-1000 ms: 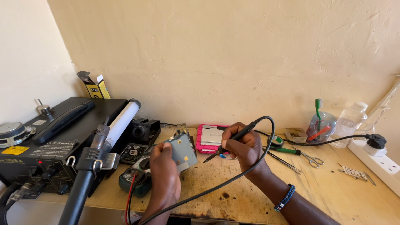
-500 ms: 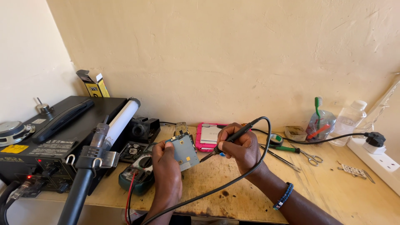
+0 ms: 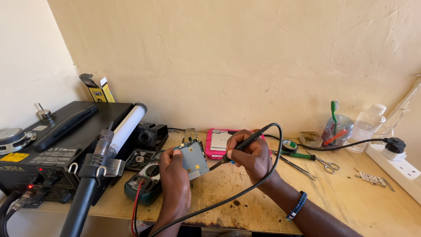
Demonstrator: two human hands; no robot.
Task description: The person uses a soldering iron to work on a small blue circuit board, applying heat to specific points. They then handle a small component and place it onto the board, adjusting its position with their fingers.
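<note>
The person is soldering on a small circuit board [image 3: 193,159], and the step in hand looks like touching the iron's tip to a spot on the board's right edge. The left hand [image 3: 174,175] is holding the board up off the workbench [image 3: 351,202], tilted so its face is turning toward the camera, with the fingers closed around its left and lower edges. The right hand [image 3: 250,154] is gripping a black soldering iron [image 3: 240,146] like a pen, fingers wrapped tight around the shaft, and the tip is pointing left and sitting at or just beside the board's right side; contact is too fine to tell. The iron's black cable is looping up over the hand and running down toward the near edge of the bench.

The next move is probably calling for a steady left hand, so the board is not shifting while the tip is working 1 small point.

The board is looking grey-blue and roughly square, with a few small gold pads on its face and a metal piece sticking up at its far edge.

A pink-cased device [image 3: 218,142] is lying just behind the hands, and a green multimeter [image 3: 144,184] is sitting near the left hand.
</note>
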